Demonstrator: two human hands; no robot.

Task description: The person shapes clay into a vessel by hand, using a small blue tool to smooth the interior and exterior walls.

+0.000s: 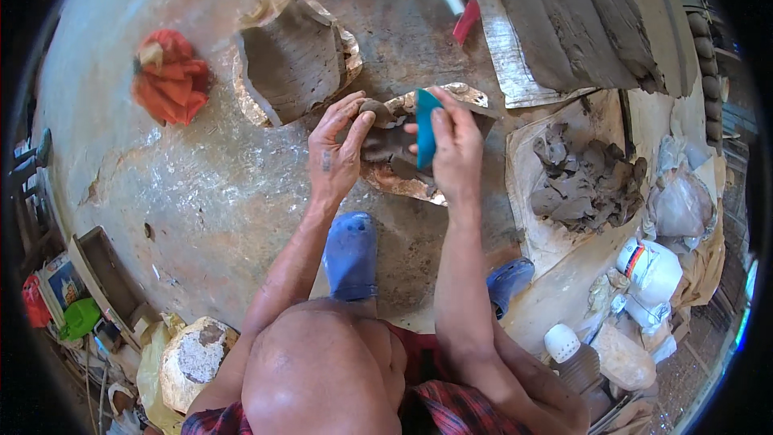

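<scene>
In front of me lies a pale, rough-edged mould (409, 185) lined with grey-brown clay (385, 145). My left hand (338, 143) is at its left side, thumb and fingers closed around a raised piece of clay (375, 111). A teal scraper (424, 130) with a curved edge is gripped in my right hand (453, 141), held upright over the mould's right part. My right hand hides some of the clay behind it. Farther off to the left, a second mould (352, 52) carries a broad clay slab (291, 63).
Stacked clay slabs (576, 20) lie at the far right. Below them, a heap of torn clay (588, 173) rests on a pale sheet (523, 193). An orange-red cloth bundle (171, 80) sits at the left. A small red piece (466, 21) lies beyond the near mould.
</scene>
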